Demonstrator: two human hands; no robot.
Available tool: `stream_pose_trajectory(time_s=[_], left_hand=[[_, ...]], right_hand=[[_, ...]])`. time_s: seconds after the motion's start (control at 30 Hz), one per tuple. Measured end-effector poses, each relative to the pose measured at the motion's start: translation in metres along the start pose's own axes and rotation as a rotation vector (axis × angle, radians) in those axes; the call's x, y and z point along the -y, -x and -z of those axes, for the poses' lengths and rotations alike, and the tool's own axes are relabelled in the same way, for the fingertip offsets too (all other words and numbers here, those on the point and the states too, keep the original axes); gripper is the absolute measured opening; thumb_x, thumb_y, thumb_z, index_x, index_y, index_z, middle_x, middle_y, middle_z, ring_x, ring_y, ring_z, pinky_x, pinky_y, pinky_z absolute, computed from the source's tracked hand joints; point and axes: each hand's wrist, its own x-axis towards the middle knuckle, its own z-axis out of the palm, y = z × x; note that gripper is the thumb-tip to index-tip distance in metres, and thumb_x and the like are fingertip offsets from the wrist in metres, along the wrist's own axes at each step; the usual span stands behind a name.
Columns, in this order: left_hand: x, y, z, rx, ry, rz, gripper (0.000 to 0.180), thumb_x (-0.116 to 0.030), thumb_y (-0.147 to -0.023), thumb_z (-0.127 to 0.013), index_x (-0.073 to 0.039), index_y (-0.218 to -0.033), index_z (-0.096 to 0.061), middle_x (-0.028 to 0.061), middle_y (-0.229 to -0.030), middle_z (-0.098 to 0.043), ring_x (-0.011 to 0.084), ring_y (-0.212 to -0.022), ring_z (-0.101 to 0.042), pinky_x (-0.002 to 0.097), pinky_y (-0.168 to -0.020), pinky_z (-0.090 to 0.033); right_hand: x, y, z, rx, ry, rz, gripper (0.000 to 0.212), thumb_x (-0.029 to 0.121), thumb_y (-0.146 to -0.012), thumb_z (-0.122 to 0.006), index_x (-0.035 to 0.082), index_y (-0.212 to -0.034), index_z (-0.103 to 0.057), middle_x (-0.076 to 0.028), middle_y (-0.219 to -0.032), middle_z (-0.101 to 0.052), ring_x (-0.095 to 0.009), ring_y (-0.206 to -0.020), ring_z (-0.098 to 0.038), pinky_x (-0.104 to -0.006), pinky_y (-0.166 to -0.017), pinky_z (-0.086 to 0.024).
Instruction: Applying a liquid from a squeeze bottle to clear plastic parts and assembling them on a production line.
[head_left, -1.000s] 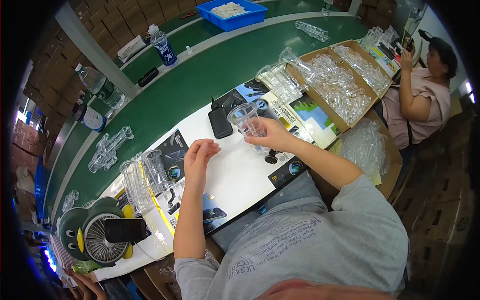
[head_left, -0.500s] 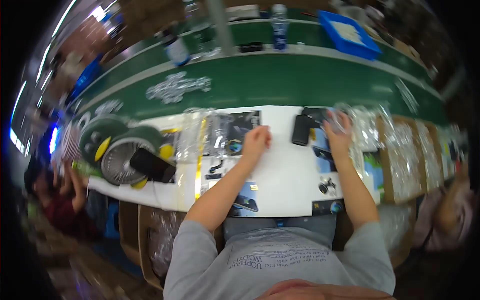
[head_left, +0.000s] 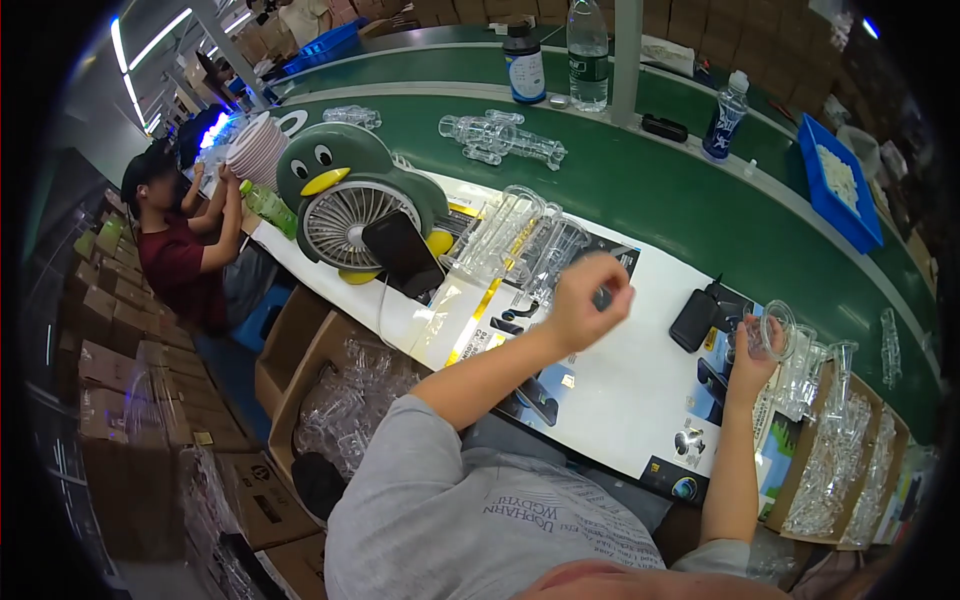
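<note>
My left hand [head_left: 592, 300] is raised over the white work surface [head_left: 640, 385], its fingers curled into a loose ring. Whether something small is pinched in them cannot be seen. On the right, my right hand [head_left: 752, 362] grips a clear plastic part with a round rim [head_left: 778, 328]. Beside it lies a black oblong case [head_left: 695, 318]. Several clear plastic tube-like parts [head_left: 515, 240] rest to the left of my left hand. More clear plastic pieces [head_left: 800, 380] lie just right of my right hand.
A penguin-shaped fan [head_left: 345, 215] with a phone [head_left: 402, 252] against it stands left. Cardboard boxes of clear parts sit at right [head_left: 835, 450] and lower left [head_left: 300, 395]. Bottles [head_left: 588, 65] and a blue tray [head_left: 838, 185] stand behind the green conveyor [head_left: 620, 170]. A co-worker [head_left: 185, 240] is at far left.
The view has turned left and tilted, bringing the co-worker and the lower-left boxes into fuller sight. My left hand's fingers remain curled. The round clear part stays in my right hand.
</note>
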Motion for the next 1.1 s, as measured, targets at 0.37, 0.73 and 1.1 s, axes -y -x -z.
stream_pose_trajectory(time_s=[0.37, 0.73, 1.1], left_hand=[[0.043, 0.024, 0.184, -0.413, -1.521, -0.040, 0.039, -0.018, -0.073, -0.061, -0.012, -0.111, -0.054, 0.0066, -0.127, -0.046, 0.0312, -0.126, -0.035, 0.0576, -0.102, -0.018], [0.070, 0.033, 0.195, -0.448, -1.476, -0.034, 0.049, -0.020, -0.071, -0.063, -0.012, -0.118, -0.049, 0.0118, -0.130, -0.042, 0.0338, -0.129, -0.030, 0.0587, -0.104, -0.018], [0.073, 0.033, 0.189, -0.501, -1.394, -0.048, 0.050, -0.016, -0.068, -0.063, -0.012, -0.116, -0.050, 0.0121, -0.131, -0.041, 0.0334, -0.128, -0.031, 0.0528, -0.104, -0.022]], right_hand=[[0.010, 0.002, -0.007, 0.049, -0.069, -0.057, 0.037, -0.003, -0.082, -0.060, 0.005, -0.116, -0.046, -0.008, -0.102, -0.058, -0.014, -0.096, -0.056, -0.0251, -0.086, -0.044], [-0.007, -0.001, -0.002, 0.072, -0.054, -0.063, 0.039, -0.001, -0.083, -0.060, 0.002, -0.119, -0.044, -0.009, -0.102, -0.060, -0.013, -0.097, -0.055, -0.0251, -0.087, -0.042], [-0.003, 0.002, 0.001, 0.084, -0.027, -0.070, 0.039, 0.000, -0.084, -0.060, 0.001, -0.119, -0.043, -0.011, -0.102, -0.060, -0.014, -0.097, -0.056, -0.0247, -0.087, -0.042]])
